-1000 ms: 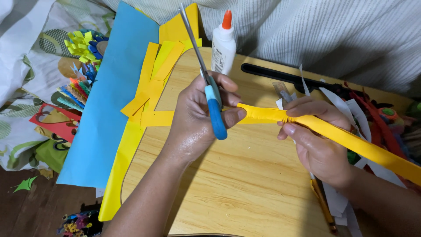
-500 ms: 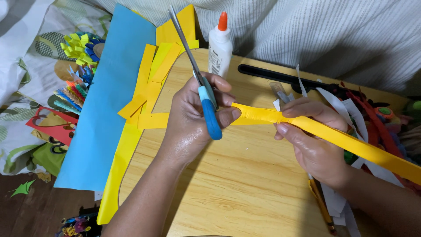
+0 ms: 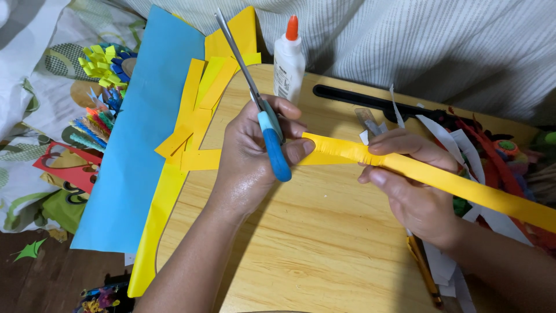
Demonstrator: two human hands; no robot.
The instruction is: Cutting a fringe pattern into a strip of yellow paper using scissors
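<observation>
My left hand (image 3: 249,159) grips blue-handled scissors (image 3: 272,145), blades pointing up and away, closed together. The same hand's thumb and fingers pinch the left end of a long yellow paper strip (image 3: 440,179) whose upper edge is fringed with small cuts. My right hand (image 3: 414,188) holds that strip further right, fingers wrapped around it. The strip runs off toward the lower right over my forearm. Both hands hover over a small wooden table (image 3: 324,249).
A white glue bottle (image 3: 288,61) with an orange cap stands at the table's far edge. Yellow paper strips (image 3: 197,110) and a blue sheet (image 3: 145,133) lie left. Paper flowers (image 3: 104,64) lie on the bedding. Red and white scraps (image 3: 480,145) pile right; a pencil (image 3: 425,278) lies under them.
The view has shifted slightly. My hands keep the same hold on the scissors and the strip; the scissors' blades sit a little further left.
</observation>
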